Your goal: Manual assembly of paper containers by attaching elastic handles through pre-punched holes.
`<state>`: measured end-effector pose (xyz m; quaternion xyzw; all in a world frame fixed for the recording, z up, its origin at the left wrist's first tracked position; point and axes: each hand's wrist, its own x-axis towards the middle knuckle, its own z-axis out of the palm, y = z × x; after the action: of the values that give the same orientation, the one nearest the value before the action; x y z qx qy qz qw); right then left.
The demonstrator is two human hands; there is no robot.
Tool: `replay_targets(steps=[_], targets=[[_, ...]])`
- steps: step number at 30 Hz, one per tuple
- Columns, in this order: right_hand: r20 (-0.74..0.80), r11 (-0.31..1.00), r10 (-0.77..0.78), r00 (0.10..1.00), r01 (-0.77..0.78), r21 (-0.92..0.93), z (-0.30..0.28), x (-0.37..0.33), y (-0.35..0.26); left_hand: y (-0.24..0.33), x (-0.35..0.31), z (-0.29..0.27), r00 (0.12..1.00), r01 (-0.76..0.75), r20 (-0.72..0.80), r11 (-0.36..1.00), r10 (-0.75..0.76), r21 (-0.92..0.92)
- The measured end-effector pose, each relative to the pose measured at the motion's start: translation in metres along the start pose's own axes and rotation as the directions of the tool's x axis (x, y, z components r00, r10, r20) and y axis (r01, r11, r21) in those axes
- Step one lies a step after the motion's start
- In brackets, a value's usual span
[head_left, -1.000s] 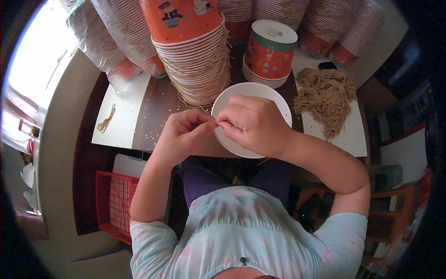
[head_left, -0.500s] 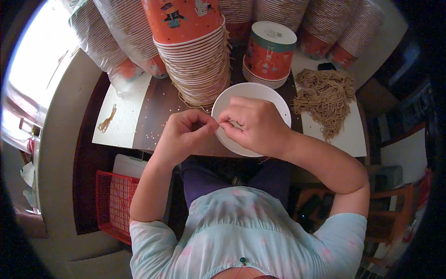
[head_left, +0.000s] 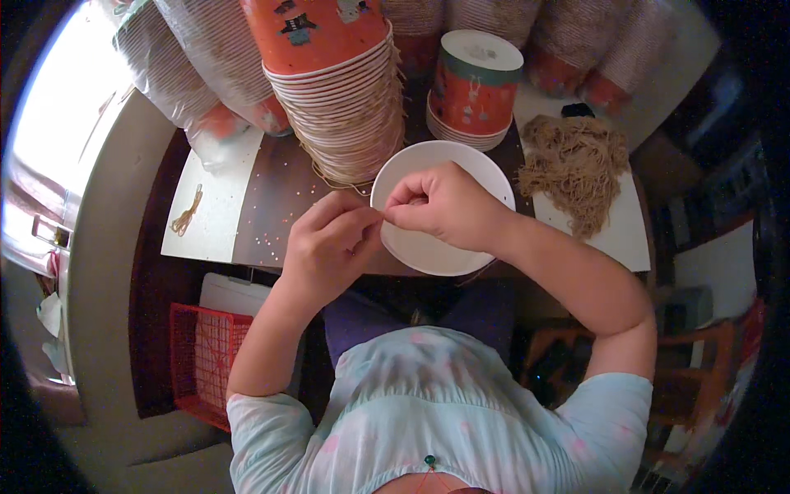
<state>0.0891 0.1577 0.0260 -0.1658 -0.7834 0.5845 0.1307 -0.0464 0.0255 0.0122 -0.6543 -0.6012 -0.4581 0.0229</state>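
The white inside of a round paper bucket (head_left: pixel 448 257) faces up at the table's front edge. My left hand (head_left: pixel 325 245) is closed in a pinch beside its left rim. Over the bucket's opening, my right hand (head_left: pixel 448 206) is closed too, its fingertips meeting the left ones. Between them is what looks like the end of a thin string, mostly hidden by the fingers. A strand also shows at the bucket's lower right edge. Behind my hands rises a tall stack of orange buckets (head_left: pixel 329 99) with tan strings around their rims.
A shorter upside-down stack of orange and green buckets (head_left: pixel 473 90) stands behind the bucket. At right lies a heap of tan strings (head_left: pixel 576 169); a small string bundle (head_left: pixel 188 212) lies at left. Wrapped stacks (head_left: pixel 218 66) line the back. A red basket (head_left: pixel 206 354) sits below left.
My right hand has turned and curled, its fingers closing tighter over the pinch. My left hand has shifted slightly left, its fingers folding more. The view has moved a little.
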Motion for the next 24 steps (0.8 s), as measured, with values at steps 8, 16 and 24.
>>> replay_targets(steps=[8, 16, 24], targets=[[0.025, 0.958, 0.115, 0.993, -0.104, -0.266, -0.007, 0.014, 0.009, -0.022, -0.011, -0.005, 0.977, 0.211, 0.015, 0.976, -0.212, 0.046], [0.022, 0.941, 0.048, 0.999, -0.038, -0.335, -0.004, 0.021, 0.017, -0.023, -0.011, 0.001, 0.952, 0.288, 0.108, 0.958, -0.285, -0.004], [0.001, 0.949, 0.028, 1.0, -0.026, -0.315, 0.001, 0.025, 0.024, -0.023, -0.011, 0.007, 0.957, 0.276, 0.106, 0.961, -0.272, -0.027]])
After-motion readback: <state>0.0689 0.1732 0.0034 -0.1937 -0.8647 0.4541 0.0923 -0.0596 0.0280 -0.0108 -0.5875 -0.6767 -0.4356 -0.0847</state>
